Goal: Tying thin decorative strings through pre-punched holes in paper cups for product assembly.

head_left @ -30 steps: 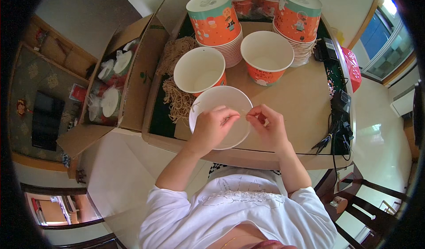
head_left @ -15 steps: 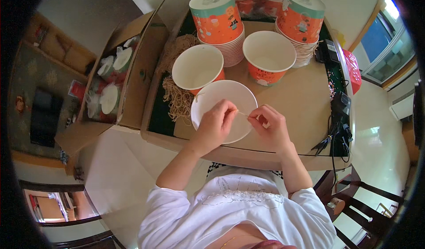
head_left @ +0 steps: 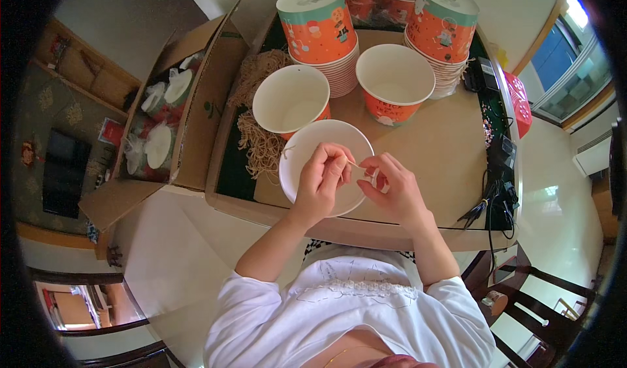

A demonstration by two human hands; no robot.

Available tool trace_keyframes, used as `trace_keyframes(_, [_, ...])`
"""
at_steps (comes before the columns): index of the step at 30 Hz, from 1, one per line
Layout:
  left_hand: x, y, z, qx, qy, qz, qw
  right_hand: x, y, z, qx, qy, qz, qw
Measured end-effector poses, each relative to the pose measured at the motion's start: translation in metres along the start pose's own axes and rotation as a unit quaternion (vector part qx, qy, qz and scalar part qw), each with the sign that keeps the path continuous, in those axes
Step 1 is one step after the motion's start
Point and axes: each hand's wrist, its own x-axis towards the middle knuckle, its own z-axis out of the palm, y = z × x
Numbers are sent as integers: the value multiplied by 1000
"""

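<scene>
Over the nearest paper bucket (head_left: 302,144), both my hands pinch a thin pale cord (head_left: 354,165) that runs between their fingertips. My left hand (head_left: 324,180) is closed on its left part, with the fingers curled. My right hand (head_left: 394,188) grips the other part between thumb and fingers. White inside, the bucket lies beneath my hands with its opening toward me; a short bit of cord shows at its left rim. Behind it stand two more paper buckets, one at left (head_left: 290,97) and one at right (head_left: 396,111), orange outside. The cord's far ends are hidden by my fingers.
Tall stacks of orange and green paper buckets (head_left: 320,38) stand at the back of the table. Loose tan cords (head_left: 258,146) lie in a heap at left, beside an open cardboard box (head_left: 202,119) with wrapped buckets. Black cables and adapters (head_left: 499,185) lie along the right edge.
My hands have turned slightly and drawn a little closer, the left fingers curling more upright. The cord stays pinched between them. The nearest bucket has shifted slightly toward me.
</scene>
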Motion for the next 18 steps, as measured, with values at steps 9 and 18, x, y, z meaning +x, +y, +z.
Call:
trace_keyframes(9, [-1, 2, 4, -63, 22, -24, 998, -2, -2, -4, -18, -13, -15, 1000])
trace_keyframes(18, [0, 57, -20, 426, -97, -46, 898, -20, 25, -15, 4, 134, 114, 984])
